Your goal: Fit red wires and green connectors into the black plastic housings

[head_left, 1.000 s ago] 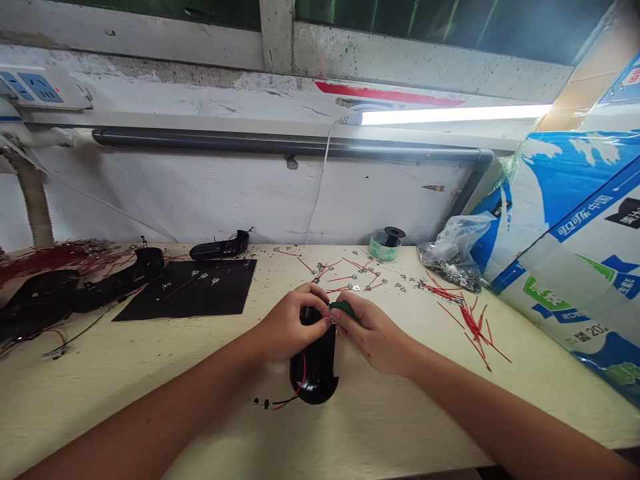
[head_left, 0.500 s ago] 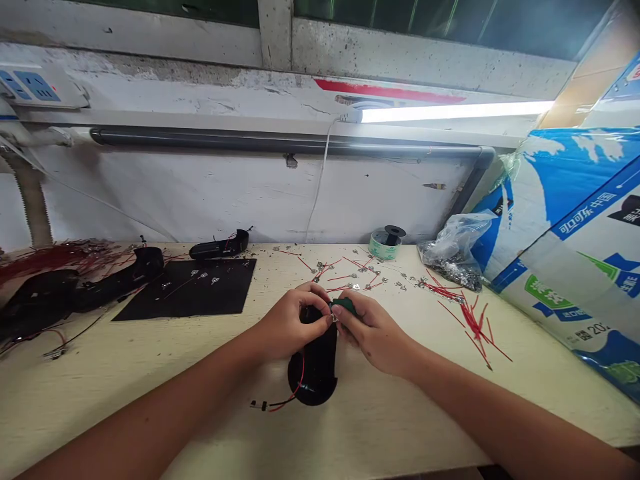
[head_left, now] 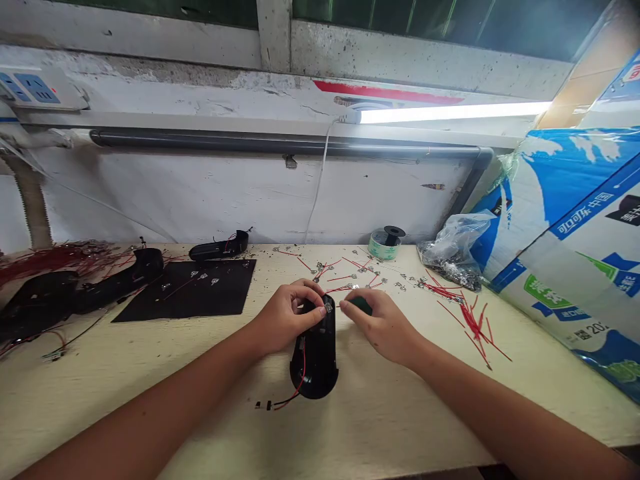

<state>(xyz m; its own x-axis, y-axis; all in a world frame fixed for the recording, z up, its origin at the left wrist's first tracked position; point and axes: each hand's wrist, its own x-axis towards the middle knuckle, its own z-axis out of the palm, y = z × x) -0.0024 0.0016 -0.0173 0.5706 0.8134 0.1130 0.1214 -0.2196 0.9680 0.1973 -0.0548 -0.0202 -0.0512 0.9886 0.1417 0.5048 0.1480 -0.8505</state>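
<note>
A black plastic housing [head_left: 320,363] lies lengthwise on the table in front of me, its rounded end towards me. My left hand [head_left: 293,317] grips its far end, thumb and fingers closed around the edge. Near that thumb, a small silvery metal piece [head_left: 329,308] shows at the housing. Red and black wires run from the housing to a small connector [head_left: 269,405] on its left. Just right of the housing, apart from it, my right hand [head_left: 383,327] is closed around a green-handled tool [head_left: 362,305]; the kind of tool is hidden by the fingers.
Red wires [head_left: 477,327] and small metal contacts lie scattered beyond and right. A tape roll with a black spool [head_left: 385,245], a plastic bag of metal parts [head_left: 455,253] and a blue-white carton [head_left: 565,267] stand behind. Leftward are a black mat [head_left: 190,290] and more black housings [head_left: 123,280].
My right hand has drawn back to the right with the green-handled tool, away from the housing. The left hand keeps its hold, and the metal piece is now in clearer view.
</note>
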